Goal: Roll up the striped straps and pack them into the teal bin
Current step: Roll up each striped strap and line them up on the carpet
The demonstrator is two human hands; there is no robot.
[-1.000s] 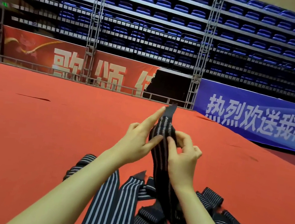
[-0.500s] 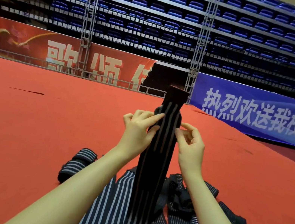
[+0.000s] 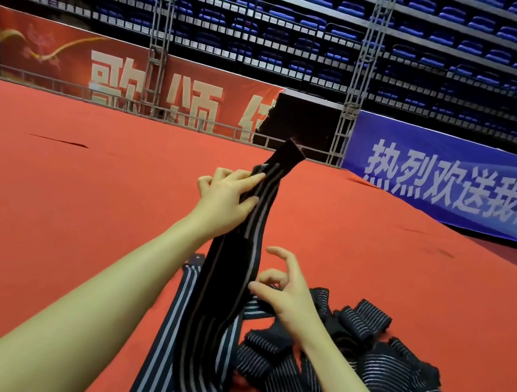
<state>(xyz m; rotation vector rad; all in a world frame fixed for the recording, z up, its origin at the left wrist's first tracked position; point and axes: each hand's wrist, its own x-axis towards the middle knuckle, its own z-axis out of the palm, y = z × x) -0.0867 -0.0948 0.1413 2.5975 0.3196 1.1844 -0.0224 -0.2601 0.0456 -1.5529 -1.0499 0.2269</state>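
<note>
I hold one strap [image 3: 238,261] up off the red carpet [image 3: 57,212], my left hand [image 3: 224,203] pinching it near its top end between thumb and fingers, the end sticking up past them. My right hand [image 3: 285,290] hangs lower beside the strap, fingers loosely curled and holding nothing; whether it touches the strap I cannot tell. The strap's tail runs down to the carpet among the loose pile [image 3: 358,369] of other straps. The bin is out of view. To roll well, I judge the right hand should take the top end, fold it over tight and square, and wind downward while the left keeps the strap taut and its edges aligned. A slack start would likely give a lopsided, loosening roll.
</note>
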